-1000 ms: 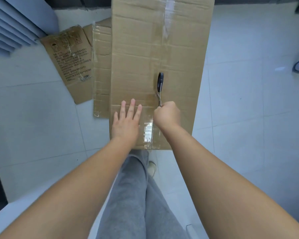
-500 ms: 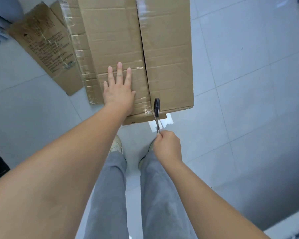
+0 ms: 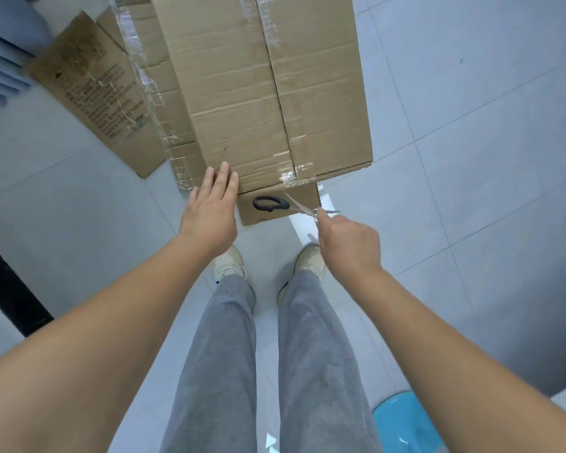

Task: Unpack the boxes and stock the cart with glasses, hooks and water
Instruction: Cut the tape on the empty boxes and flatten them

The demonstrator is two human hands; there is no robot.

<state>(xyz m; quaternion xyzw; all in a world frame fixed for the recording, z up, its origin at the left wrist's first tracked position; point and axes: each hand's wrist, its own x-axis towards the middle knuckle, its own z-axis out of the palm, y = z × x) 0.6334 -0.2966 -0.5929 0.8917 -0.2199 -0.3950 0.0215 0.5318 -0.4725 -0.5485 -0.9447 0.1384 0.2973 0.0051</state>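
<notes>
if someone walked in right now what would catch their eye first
The big cardboard box on the tiled floor, its taped top seam slit lengthwise. The right hand grips scissors by the blades at the box's near end, while the left hand lies flat at its near left corner.

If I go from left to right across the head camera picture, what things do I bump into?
Flat cardboard → left hand → scissors → right hand → blue thing at the bottom.
</notes>
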